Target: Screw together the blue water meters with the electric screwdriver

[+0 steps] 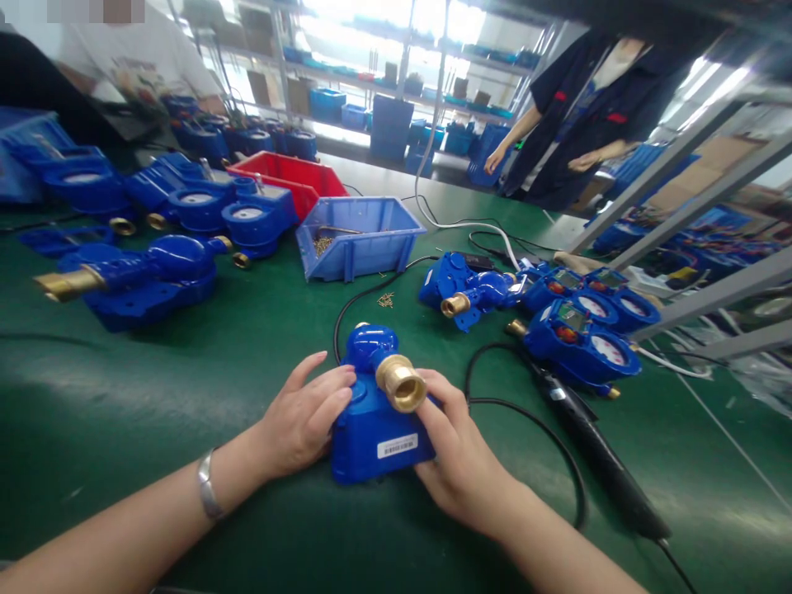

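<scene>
A blue water meter [362, 441] with brass threaded ends is in front of me on the green bench, underside up, its barcode label facing me. My left hand [303, 417] grips it from the left, fingertips on the blue body and thumb raised. On the other side my right hand [454, 454] holds it, fingers beside the brass fitting [402, 384] and thumb under the right edge. The undersides of my fingers are hidden. Several small brass screws [386, 300] lie loose beyond the meter. To the right rests a black electric screwdriver [600, 454] with a cord.
A blue bin [371, 243] with screws stands beyond, a red bin [290, 177] behind it. Several meters occupy the left; one overturned meter [154, 276] is nearest. Open meters [582, 330] sit at right by a metal frame [730, 301]. A person [575, 124] stands across the bench.
</scene>
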